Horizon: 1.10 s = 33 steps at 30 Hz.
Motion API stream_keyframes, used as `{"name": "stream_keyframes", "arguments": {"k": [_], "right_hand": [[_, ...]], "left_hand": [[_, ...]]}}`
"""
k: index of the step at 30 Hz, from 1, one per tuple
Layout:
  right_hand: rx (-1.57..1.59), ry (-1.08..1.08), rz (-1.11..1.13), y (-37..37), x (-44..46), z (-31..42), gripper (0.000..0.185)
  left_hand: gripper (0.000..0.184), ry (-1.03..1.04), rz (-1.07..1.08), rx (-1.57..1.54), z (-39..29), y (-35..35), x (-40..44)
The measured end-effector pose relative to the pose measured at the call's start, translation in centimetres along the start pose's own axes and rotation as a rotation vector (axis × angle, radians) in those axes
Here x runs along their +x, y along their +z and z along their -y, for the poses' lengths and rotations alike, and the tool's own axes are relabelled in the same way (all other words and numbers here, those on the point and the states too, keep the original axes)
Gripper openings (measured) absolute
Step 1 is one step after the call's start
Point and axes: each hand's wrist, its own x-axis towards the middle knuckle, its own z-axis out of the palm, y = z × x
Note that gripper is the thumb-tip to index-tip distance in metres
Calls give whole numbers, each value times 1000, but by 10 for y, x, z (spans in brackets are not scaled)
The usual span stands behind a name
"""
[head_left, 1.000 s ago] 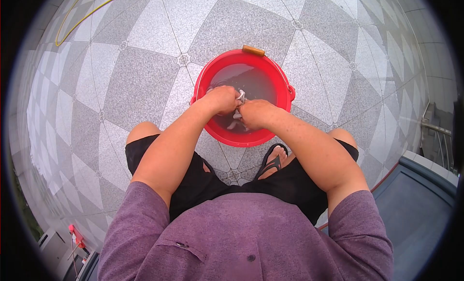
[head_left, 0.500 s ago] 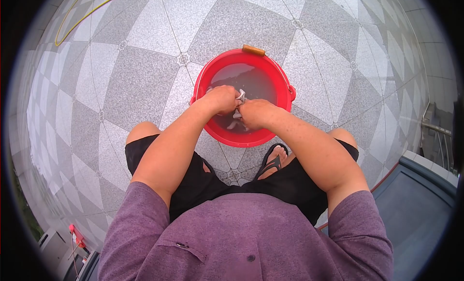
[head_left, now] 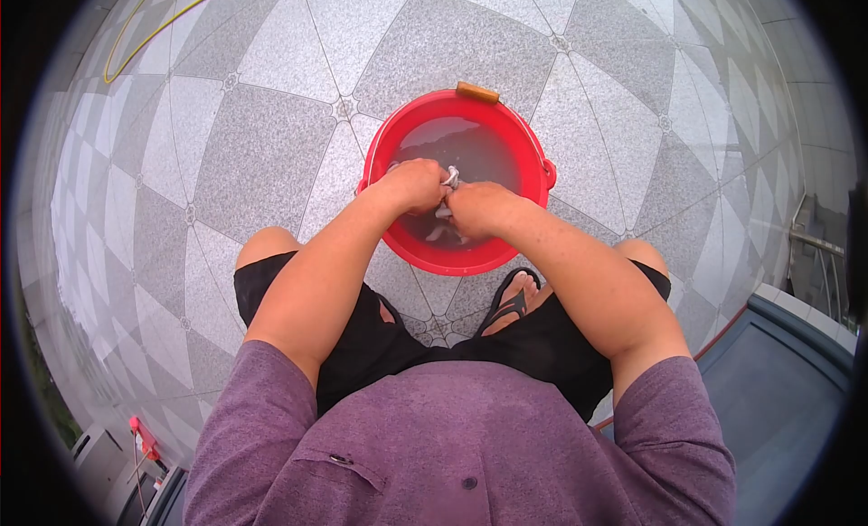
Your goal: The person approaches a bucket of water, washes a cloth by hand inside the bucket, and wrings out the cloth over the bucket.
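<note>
- The red bucket (head_left: 533, 205) stands on the tiled floor (head_left: 271, 128), in front of the seated person's knees; twelve o'clock below is the side farthest from the person.
- Murky grey water (head_left: 466, 142) lies inside it, well below the rim.
- The pale cloth (head_left: 452, 174) is near the bucket's middle, bunched up between both hands; a small fold pokes up toward twelve o'clock, and more pale material shows toward six o'clock, partly in the water.
- The left hand (head_left: 419, 185), on the nine o'clock side of the cloth, has its fingers curled round it, gripping.
- The right hand (head_left: 477, 210), on the four o'clock side, also clasps the cloth, knuckles upward; its fingertips are hidden.
- The two hands meet, or nearly so, at the cloth; whether they touch I cannot tell.
- The bucket's wooden handle grip (head_left: 477, 92) rests at the rim, between twelve and one o'clock.
- A foot in a black sandal (head_left: 512, 302) stands at five o'clock, just beside the bucket.
- Well apart, a yellow hose (head_left: 158, 36) curves across the floor at ten o'clock.
- A blue-grey panel (head_left: 778, 390) lies at four o'clock.
</note>
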Motion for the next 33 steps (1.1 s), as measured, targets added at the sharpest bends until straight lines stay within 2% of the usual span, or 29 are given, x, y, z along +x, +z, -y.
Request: {"name": "stream_keyframes", "arguments": {"k": [33], "right_hand": [[-1,-2,-22,3,-2,-3,29]], "left_hand": [[30,-2,7,36,-4,-2,-5]]}}
